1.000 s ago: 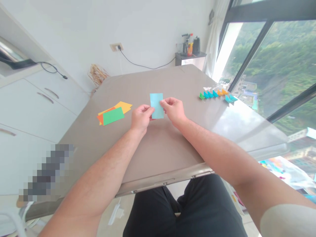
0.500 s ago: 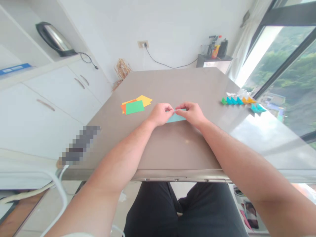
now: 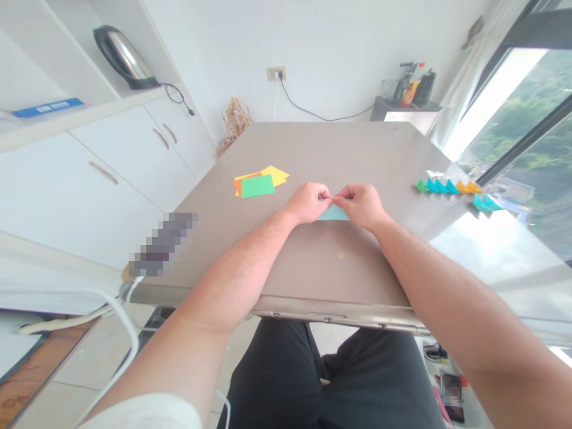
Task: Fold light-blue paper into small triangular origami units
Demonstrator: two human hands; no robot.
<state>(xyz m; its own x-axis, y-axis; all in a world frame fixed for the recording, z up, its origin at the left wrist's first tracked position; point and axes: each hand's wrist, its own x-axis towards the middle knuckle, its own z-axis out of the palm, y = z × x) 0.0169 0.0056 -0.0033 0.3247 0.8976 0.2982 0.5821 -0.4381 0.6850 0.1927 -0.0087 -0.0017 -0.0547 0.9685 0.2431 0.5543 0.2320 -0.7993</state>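
Atop the brownish table (image 3: 330, 265), left hand (image 3: 308, 203) and right hand (image 3: 363, 206) pinch blue paper (image 3: 334, 213) in their fingers (image 3: 344, 202), hiding its ends.

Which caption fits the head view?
Left hand and right hand hold blue paper between colored sheets and folded paper shapes.

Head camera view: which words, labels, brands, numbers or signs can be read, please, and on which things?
No text can be read.
Blue item at left: pale marks, too blurred.
Red-capped bottle: too small and blurred.
Light-blue paper: no writing visible.
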